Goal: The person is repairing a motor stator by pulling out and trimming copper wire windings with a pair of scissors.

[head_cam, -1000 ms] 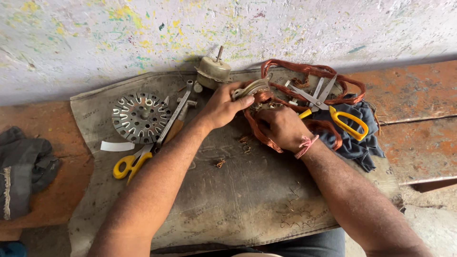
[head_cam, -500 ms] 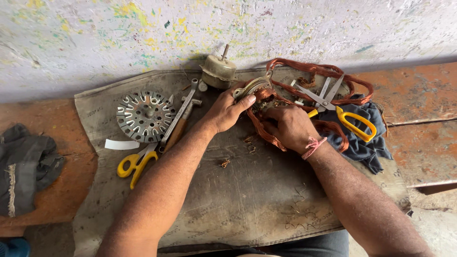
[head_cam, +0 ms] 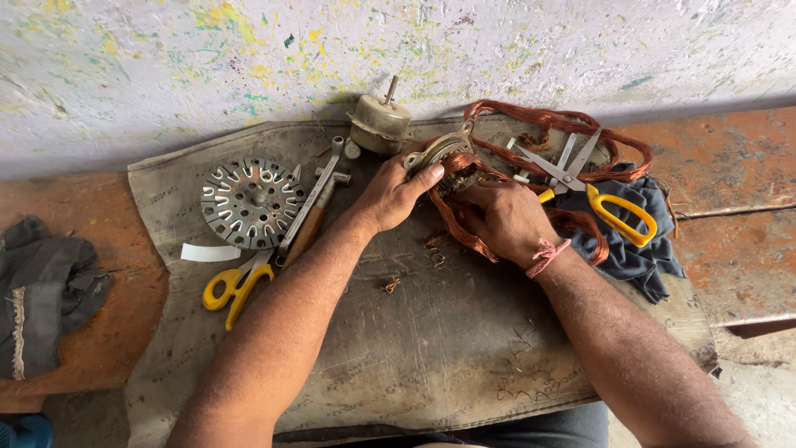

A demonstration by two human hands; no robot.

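Note:
My left hand [head_cam: 396, 193] grips a round metal motor stator [head_cam: 441, 151] by its rim, thumb on top. My right hand [head_cam: 507, 220], with a pink thread at the wrist, has its fingers closed on the copper wire winding [head_cam: 464, 232] that hangs from the stator. More copper wire coils [head_cam: 564, 124] loop behind it. Both hands work over a grey cloth mat [head_cam: 414, 348] on the floor.
A slotted metal disc [head_cam: 249, 202], a file with a wooden handle [head_cam: 308, 217], yellow-handled scissors [head_cam: 234, 286] and a white strip [head_cam: 211, 253] lie left. A small motor [head_cam: 380, 123] stands by the wall. Another pair of yellow scissors [head_cam: 589, 195] rests on dark blue cloth [head_cam: 634, 249]. Grey rag [head_cam: 41, 286] far left.
The view has shifted slightly. Both hands stay on the stator and winding, with the left thumb now pressed higher on the rim.

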